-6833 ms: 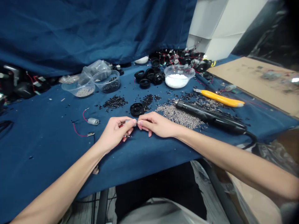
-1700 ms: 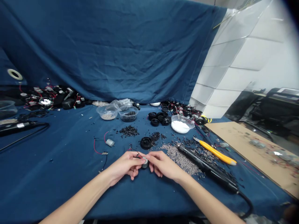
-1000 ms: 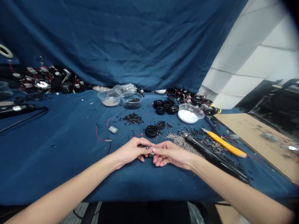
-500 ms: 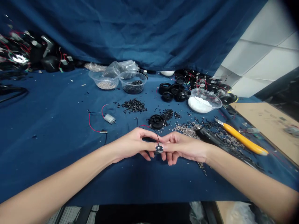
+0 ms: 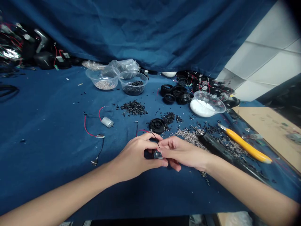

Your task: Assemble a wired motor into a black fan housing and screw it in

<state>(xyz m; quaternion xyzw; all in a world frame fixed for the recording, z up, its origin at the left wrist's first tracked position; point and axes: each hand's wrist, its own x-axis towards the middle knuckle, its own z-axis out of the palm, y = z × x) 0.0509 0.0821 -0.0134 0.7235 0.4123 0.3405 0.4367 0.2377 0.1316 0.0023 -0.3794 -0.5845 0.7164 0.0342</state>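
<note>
Hands (image 5: 138, 157) around silver motor (image 5: 158, 154), end upward

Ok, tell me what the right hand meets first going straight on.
The right hand meets the small silver wired part first, right at its fingers; the left hand lies just beyond, though depth is unclear.

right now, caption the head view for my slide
Left hand and right hand hold a small wired motor above blue cloth

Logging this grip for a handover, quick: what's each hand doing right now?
Left hand: closed, holding a small wired metal part.
Right hand: closed, pinching the same part with its fingertips.
</note>
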